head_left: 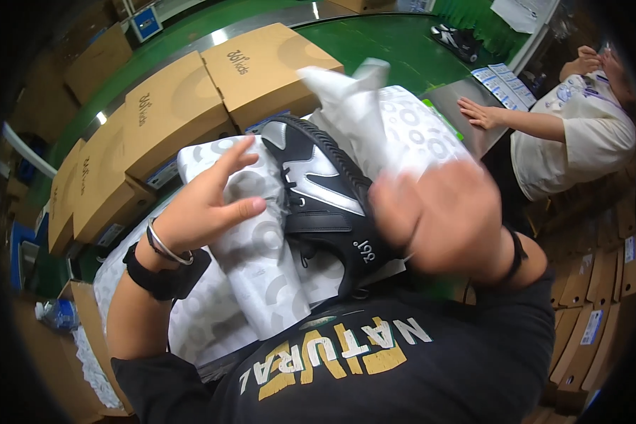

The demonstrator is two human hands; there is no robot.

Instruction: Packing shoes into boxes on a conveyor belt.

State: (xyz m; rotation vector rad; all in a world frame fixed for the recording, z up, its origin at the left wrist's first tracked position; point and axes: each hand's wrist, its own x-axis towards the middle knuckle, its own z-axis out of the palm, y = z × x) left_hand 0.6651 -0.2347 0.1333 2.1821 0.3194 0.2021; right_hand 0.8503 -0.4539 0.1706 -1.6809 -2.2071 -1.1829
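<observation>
A black sneaker [317, 222] with silver panels lies on its side in front of me, toe pointing away. Against its left side sits a bundle of white tissue paper [260, 272] with grey ring prints. Over that bundle my left hand [203, 205] is open, thumb and fingers apart, with no object in it. My right hand [442, 219] is at the shoe's heel end, smeared by motion, so its fingers cannot be read. Beyond it, more ring-printed tissue paper [420, 131] spreads out, and a loose flap of it [350, 88] stands up, blurred.
Brown shoe boxes [268, 67] line the far left of the green worktop [374, 42]. Another black shoe [456, 42] lies at the far right, near sheets of labels [503, 86]. A co-worker [572, 134] stands at the right, above stacked cartons [586, 339].
</observation>
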